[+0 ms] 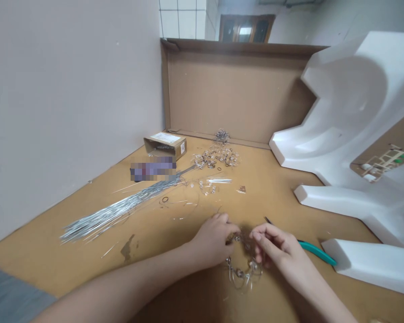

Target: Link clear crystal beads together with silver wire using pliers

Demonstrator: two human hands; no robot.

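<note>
My left hand (212, 240) and my right hand (276, 249) meet low over the brown table (87, 251), fingers curled and pinched on a small tangle of thin wire loops with clear beads (244, 269). The wire piece hangs between and just below both hands, partly hidden by the fingers. Teal-handled pliers (314, 252) lie on the table just right of my right hand, tip pointing toward the hands.
A bundle of straight silver wires (121, 208) lies at left. A heap of clear beads and small rings (217, 157) sits further back, beside a small cardboard box (165, 144). White foam packing (350, 134) fills the right side. A cardboard panel (235, 94) stands behind.
</note>
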